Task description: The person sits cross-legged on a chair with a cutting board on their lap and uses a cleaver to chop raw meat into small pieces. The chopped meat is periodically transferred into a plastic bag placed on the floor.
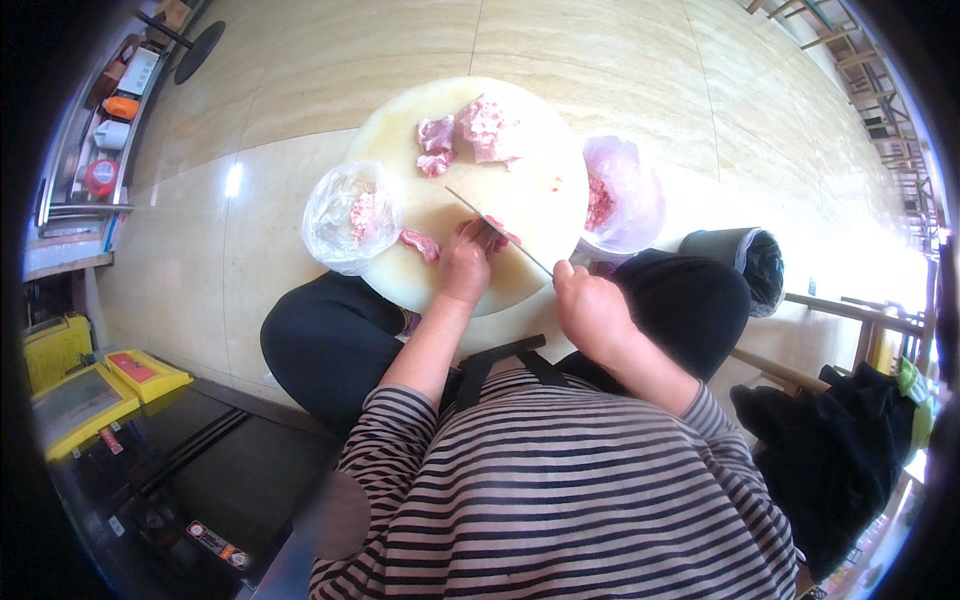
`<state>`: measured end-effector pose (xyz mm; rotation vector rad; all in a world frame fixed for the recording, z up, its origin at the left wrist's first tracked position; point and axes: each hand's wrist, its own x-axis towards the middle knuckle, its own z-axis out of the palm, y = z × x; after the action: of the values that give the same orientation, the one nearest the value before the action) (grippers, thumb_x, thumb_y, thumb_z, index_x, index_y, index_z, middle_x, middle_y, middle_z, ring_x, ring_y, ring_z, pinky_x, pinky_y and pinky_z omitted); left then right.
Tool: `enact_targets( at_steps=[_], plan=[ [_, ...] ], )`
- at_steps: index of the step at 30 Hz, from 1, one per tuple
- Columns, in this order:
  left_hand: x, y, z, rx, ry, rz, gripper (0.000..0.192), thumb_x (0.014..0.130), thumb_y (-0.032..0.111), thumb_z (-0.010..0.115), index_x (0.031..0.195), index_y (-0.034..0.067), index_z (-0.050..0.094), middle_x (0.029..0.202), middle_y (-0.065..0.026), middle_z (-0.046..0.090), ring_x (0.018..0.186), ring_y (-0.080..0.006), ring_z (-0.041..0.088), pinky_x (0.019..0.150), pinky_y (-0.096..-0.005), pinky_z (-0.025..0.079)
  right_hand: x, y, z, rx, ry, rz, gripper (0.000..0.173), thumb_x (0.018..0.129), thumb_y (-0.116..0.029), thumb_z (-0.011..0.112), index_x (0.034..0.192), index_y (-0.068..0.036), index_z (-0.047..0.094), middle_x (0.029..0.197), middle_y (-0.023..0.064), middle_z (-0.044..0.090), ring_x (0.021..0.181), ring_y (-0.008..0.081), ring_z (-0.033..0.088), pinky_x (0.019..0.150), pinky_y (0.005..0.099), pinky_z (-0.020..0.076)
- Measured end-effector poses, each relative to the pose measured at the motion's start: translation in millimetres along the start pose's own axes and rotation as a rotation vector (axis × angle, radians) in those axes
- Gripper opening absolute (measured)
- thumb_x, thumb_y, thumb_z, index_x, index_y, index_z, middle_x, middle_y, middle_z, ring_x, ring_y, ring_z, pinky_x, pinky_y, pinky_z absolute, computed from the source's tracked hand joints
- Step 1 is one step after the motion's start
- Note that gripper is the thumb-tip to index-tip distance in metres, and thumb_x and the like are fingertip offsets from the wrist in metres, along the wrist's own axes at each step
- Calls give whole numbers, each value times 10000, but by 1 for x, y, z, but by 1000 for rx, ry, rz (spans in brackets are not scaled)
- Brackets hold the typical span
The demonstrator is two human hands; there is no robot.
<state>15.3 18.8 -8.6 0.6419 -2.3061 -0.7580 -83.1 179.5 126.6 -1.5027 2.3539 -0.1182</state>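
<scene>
A round pale chopping board (405, 120) lies before me. My right hand (592, 307) grips the handle of a knife (525, 256), whose blade slants up and left across the board. Beneath the blade is a small piece of red meat (504, 231), pressed by my left hand (463, 262) with curled fingers. A strip of meat (420, 244) rests just left of that hand. Toward the board's far side sit a large pale, fatty chunk (486, 129) and smaller meat pieces (435, 142).
A plastic-lined container with pale cut bits (322, 217) stands at the board's left. On the right, another lined container (637, 195) holds red chopped meat (598, 202). A lined waste bin (720, 251) is beyond my right knee. Dark clothing (832, 457) hangs at lower right.
</scene>
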Motion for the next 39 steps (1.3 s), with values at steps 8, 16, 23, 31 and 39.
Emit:
enact_targets(
  at_steps=[8,16,23,31,39],
  plan=[
    [-9,-5,7,-191,2,-170,144,676,6,662,794,84,688,854,-77,660,833,-271,603,744,-358,507,16,-4,5,-43,-13,-72,74,788,-11,503,859,-8,482,699,160,604,594,292,642,517,377,519],
    [2,10,-10,58,-25,5,171,663,1,671,810,85,697,884,-76,670,885,-276,603,770,-360,510,60,-13,22,-51,108,-122,119,779,-34,543,892,-6,518,731,141,622,638,275,661,550,356,535],
    [-3,6,-14,165,136,6,151,685,-1,656,816,65,692,923,-102,649,886,-270,604,771,-364,511,17,10,17,-6,-27,-1,105,817,-42,496,911,5,487,734,188,618,671,336,652,580,425,527],
    [-4,12,-17,117,30,133,144,699,8,652,824,67,693,888,-85,655,862,-274,601,767,-369,507,5,2,1,25,2,-9,61,814,-32,502,863,0,487,704,194,620,651,342,649,563,435,520],
    [-8,10,-12,132,-19,98,227,670,3,668,876,81,723,939,-68,680,869,-261,600,773,-358,514,28,-11,5,40,-85,-31,100,805,-31,496,895,12,509,760,189,636,694,322,666,621,396,541]
  ],
)
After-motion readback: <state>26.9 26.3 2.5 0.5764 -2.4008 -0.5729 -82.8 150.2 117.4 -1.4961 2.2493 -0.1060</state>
